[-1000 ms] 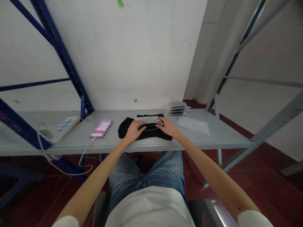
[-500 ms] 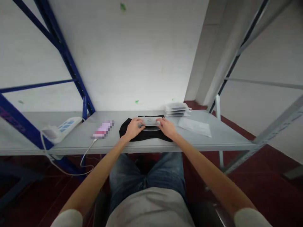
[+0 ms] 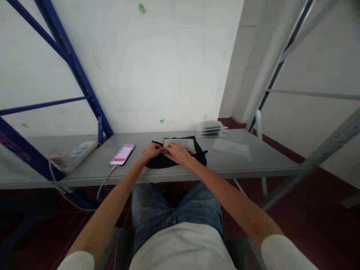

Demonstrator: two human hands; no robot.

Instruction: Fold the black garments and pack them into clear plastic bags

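A black cloth item [image 3: 163,162] lies bunched on the grey table in front of me, with a thin strap end sticking out at its right. On top of it rests a flat, whitish rectangular packet [image 3: 185,142] with a dark border, partly covered by my fingers. My left hand [image 3: 152,150] is closed at the left part of the cloth, its fingertips pinched by the packet's left edge. Over the packet's lower left part reaches my right hand [image 3: 177,153], fingers bent and their tips meeting the left hand's. What lies between those fingertips is too small to make out.
A stack of thin clear packets [image 3: 210,129] stands at the back right, with a flat translucent sleeve [image 3: 232,148] before it. To the left lie a phone [image 3: 123,155] on a white cable and a power strip [image 3: 81,153]. Blue and grey shelf posts frame the table [image 3: 270,157].
Both hands held the whitish packet by its ends; now it lies on the black cloth. My right hand has moved left to meet the left hand, which has shifted slightly left.
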